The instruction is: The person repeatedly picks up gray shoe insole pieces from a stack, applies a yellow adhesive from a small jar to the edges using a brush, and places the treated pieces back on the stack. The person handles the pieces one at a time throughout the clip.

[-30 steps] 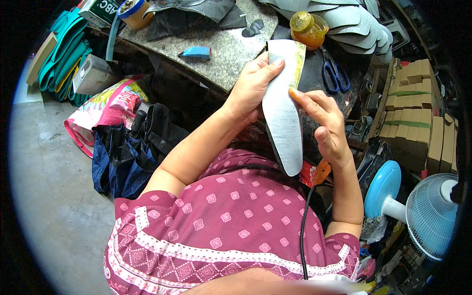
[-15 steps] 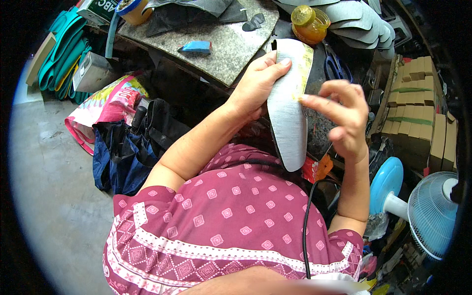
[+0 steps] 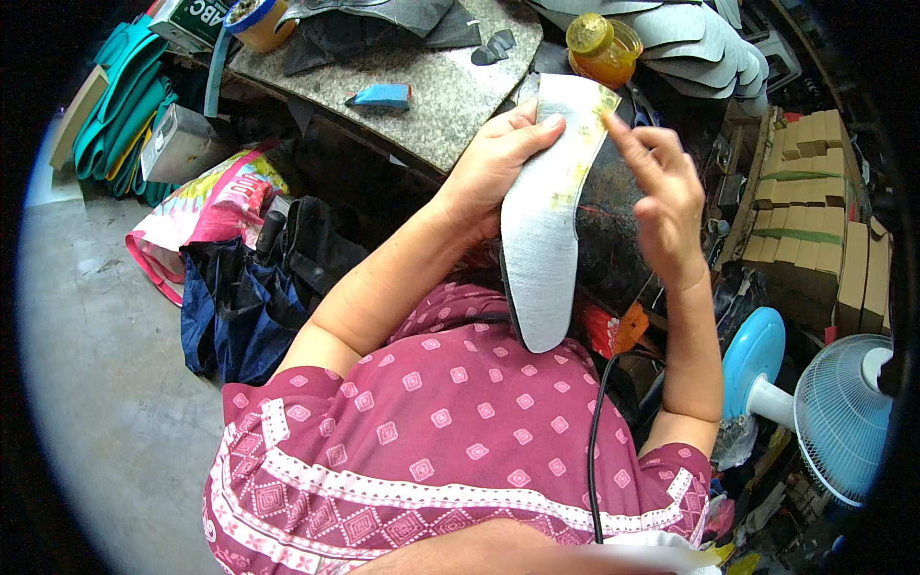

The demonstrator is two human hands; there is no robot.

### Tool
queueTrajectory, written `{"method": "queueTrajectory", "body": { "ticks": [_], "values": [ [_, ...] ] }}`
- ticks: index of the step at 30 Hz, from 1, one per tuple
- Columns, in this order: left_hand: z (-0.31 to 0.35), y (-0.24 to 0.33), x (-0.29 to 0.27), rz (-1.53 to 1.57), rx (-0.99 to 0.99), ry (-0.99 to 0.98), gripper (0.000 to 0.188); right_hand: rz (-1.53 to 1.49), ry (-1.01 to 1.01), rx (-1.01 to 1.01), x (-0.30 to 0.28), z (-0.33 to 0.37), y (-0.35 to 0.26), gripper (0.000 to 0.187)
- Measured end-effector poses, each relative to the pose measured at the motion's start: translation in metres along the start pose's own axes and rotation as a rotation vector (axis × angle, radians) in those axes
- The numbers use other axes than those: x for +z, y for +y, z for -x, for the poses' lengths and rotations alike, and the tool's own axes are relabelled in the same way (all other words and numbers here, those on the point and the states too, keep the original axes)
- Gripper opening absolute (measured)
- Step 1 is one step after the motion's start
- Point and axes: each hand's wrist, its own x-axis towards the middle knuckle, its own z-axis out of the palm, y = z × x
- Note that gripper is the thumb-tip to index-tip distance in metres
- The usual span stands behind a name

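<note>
A grey insole-shaped piece [image 3: 541, 259] with a dark underside is pinched by its left edge in my left hand [image 3: 494, 168], thumb on top. It hangs lengthwise, wide rounded end toward my body. Yellowish smears mark its upper part and right edge. My right hand [image 3: 668, 196] has its index finger stretched to the smeared upper right edge; the other fingers are loosely bent, with nothing seen in them. Just beyond the piece stands a jar of amber paste or glue [image 3: 618, 62], its yellow-stained lid at its left. More grey cut pieces [image 3: 704, 43] lie stacked behind it.
A speckled slab [image 3: 450, 120] carries a small blue object [image 3: 381, 96], dark scraps [image 3: 494, 48] and black sheet material [image 3: 374, 38]. Bags [image 3: 235, 297] sit on the floor at left. Boxes of tan blocks [image 3: 800, 192] and a blue fan [image 3: 843, 417] stand at right.
The piece has shifted slightly left and toward my body at its lower end. My right index finger has moved up along its right edge to the upper corner.
</note>
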Motion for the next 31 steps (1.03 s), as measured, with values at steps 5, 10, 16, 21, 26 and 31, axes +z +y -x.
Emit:
{"method": "queueTrajectory", "body": {
  "ticks": [5,10,16,21,26,31],
  "values": [
    [-0.002,0.002,-0.001,0.038,0.012,0.039,0.028,0.021,-0.136,-0.183,0.000,0.014,-0.012,0.085],
    [0.005,0.002,0.006,-0.013,-0.043,-0.046,0.031,0.064,-0.012,0.029,-0.002,-0.002,0.008,0.084],
    [0.006,0.002,0.010,-0.034,-0.051,-0.028,0.030,0.168,-0.052,0.108,0.006,0.004,0.003,0.079],
    [0.004,0.001,0.006,-0.079,-0.048,-0.032,0.026,0.202,-0.035,0.016,0.005,0.009,-0.005,0.081],
    [0.003,0.002,0.002,-0.079,-0.039,-0.039,0.025,0.201,-0.057,-0.119,0.003,0.013,-0.012,0.079],
    [-0.001,-0.003,0.006,-0.038,-0.007,-0.026,0.029,0.108,-0.205,-0.187,-0.005,0.013,-0.027,0.086]
  ]
}}
